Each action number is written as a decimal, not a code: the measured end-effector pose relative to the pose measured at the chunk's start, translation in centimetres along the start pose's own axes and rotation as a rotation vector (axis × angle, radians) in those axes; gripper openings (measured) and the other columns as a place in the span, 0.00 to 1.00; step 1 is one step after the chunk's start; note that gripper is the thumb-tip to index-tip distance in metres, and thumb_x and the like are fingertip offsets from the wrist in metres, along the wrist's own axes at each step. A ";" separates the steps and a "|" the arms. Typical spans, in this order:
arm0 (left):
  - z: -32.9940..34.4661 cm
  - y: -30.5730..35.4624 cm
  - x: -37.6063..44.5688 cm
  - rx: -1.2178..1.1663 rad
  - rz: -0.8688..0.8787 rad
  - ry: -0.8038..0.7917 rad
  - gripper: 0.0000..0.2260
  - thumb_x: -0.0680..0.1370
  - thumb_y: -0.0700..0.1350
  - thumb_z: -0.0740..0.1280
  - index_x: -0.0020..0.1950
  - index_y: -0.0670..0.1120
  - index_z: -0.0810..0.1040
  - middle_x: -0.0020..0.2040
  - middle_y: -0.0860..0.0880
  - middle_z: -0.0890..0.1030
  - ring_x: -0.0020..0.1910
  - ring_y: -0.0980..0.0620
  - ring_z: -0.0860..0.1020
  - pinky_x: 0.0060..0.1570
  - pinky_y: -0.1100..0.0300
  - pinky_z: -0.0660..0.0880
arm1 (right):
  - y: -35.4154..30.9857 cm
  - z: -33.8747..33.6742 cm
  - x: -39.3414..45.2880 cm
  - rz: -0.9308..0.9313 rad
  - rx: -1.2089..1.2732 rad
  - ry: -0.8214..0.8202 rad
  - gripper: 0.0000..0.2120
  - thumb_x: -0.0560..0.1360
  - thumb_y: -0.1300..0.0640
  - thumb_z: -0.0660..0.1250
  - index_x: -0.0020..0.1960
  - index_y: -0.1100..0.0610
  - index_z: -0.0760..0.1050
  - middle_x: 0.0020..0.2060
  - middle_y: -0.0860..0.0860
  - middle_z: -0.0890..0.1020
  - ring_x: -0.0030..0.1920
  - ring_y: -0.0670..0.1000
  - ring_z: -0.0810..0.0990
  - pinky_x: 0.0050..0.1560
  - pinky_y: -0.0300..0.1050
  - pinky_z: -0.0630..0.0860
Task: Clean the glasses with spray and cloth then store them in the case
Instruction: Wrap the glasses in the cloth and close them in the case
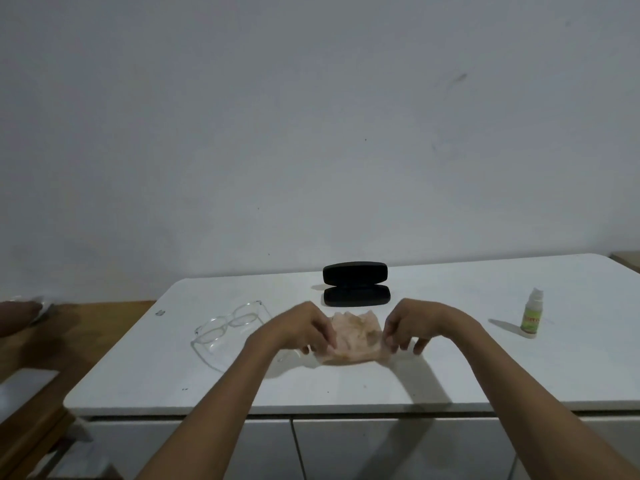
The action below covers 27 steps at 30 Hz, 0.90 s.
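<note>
Both hands pinch the cloth at its ends; the glasses lie just beside the left hand, their long axis slanting away.

Counter front: left bare along the near edge, below both forearms.
Left side: taken up by the clear-framed glasses, just beside the left hand.
Centre: blocked by the peach cloth, pinched between both hands; the open black case is set just behind it.
Right side: wide bare stretch, broken only by the spray bottle, well apart from the right hand.
</note>
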<state>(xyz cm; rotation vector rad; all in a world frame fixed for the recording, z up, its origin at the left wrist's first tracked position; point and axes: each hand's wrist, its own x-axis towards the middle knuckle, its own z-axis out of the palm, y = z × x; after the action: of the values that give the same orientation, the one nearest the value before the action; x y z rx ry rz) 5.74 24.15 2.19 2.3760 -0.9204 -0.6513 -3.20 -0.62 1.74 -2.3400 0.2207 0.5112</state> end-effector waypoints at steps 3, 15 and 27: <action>1.3 0.1 -0.3 0.061 -0.010 -0.074 0.07 0.72 0.34 0.74 0.46 0.44 0.88 0.36 0.54 0.83 0.40 0.54 0.81 0.39 0.62 0.77 | 0.2 1.0 -0.2 0.070 -0.106 -0.053 0.09 0.74 0.66 0.71 0.46 0.53 0.84 0.40 0.50 0.85 0.39 0.47 0.79 0.38 0.40 0.81; 1.1 -0.6 1.6 -0.040 -0.092 0.142 0.06 0.76 0.46 0.73 0.41 0.47 0.86 0.40 0.48 0.87 0.35 0.55 0.78 0.36 0.62 0.77 | 1.2 0.5 1.0 0.028 0.023 0.264 0.06 0.77 0.57 0.71 0.49 0.57 0.85 0.36 0.50 0.86 0.34 0.47 0.77 0.31 0.38 0.76; 2.3 -3.1 8.2 -0.038 -0.239 0.480 0.06 0.74 0.45 0.75 0.50 0.49 0.86 0.46 0.49 0.85 0.36 0.49 0.79 0.48 0.57 0.80 | 1.1 2.9 7.4 0.047 -0.020 0.616 0.09 0.76 0.51 0.69 0.55 0.46 0.84 0.54 0.50 0.84 0.54 0.54 0.83 0.50 0.45 0.79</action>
<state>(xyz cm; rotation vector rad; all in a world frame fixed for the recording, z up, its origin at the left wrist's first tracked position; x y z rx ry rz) 11.24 19.69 -3.43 2.4657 -0.4184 -0.1587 2.31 0.46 -4.01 -2.4551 0.5556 -0.2039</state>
